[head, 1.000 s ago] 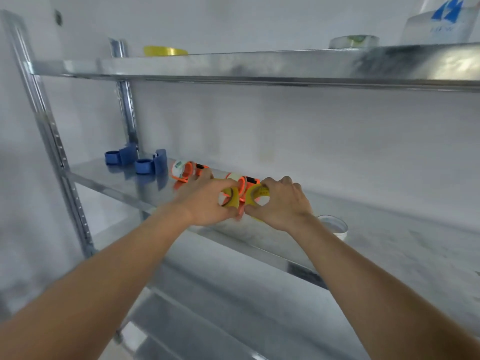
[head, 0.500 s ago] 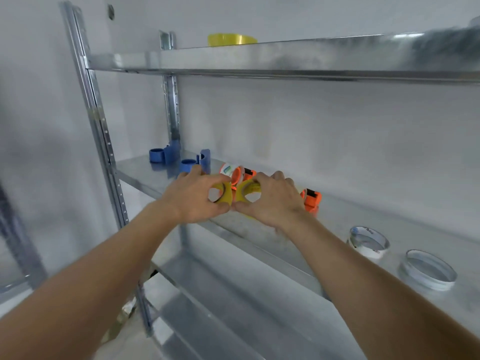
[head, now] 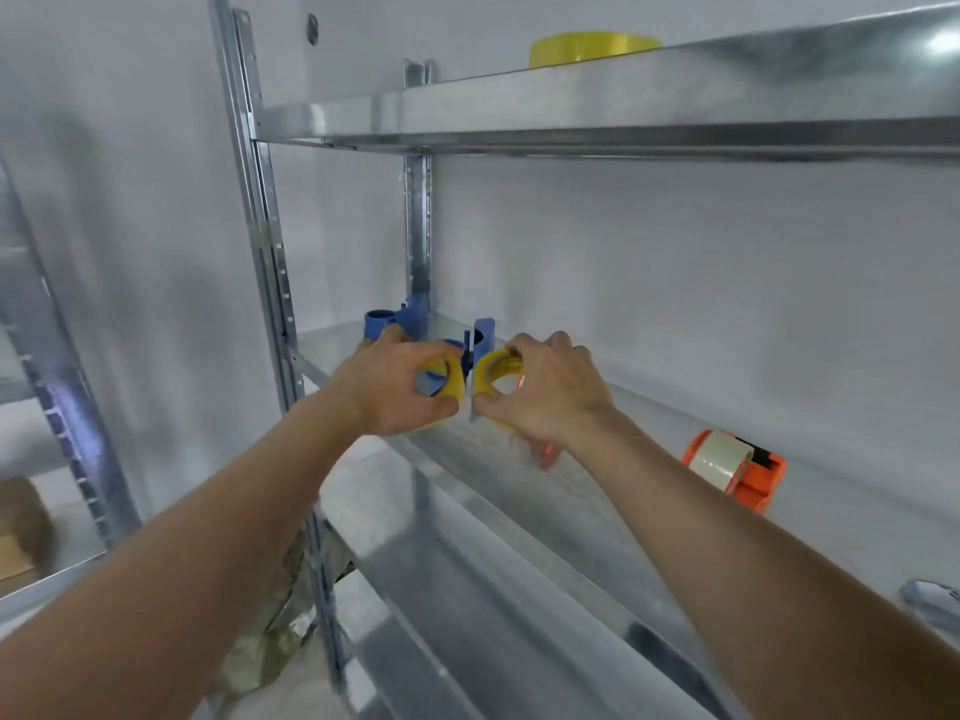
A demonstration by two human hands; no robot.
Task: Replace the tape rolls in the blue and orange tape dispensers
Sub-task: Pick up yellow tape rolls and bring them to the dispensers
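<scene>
Head cam: left hand (head: 387, 389) grips one yellow tape roll (head: 448, 383), right hand (head: 543, 389) grips second yellow roll (head: 493, 366), both at middle shelf (head: 597, 491) front edge; blue dispenser (head: 482, 341) just behind.

Mid frame: both hands crowd the middle shelf (head: 519, 491) front edge. Left hand (head: 387, 389) grips a yellow roll (head: 451, 383), right hand (head: 545, 392) another yellow roll (head: 493, 367); the rolls sit just apart w/ a blue dispenser (head: 482, 339) upright right behind the gap, blocking a straight reach back. Second blue dispenser (head: 395, 322) fills the back left corner by the rear post (head: 418, 210). Right of the hands: open shelf up to the orange dispenser (head: 737, 467) at right, bare again beyond it. Upper shelf (head: 623, 109) caps headroom.
</scene>
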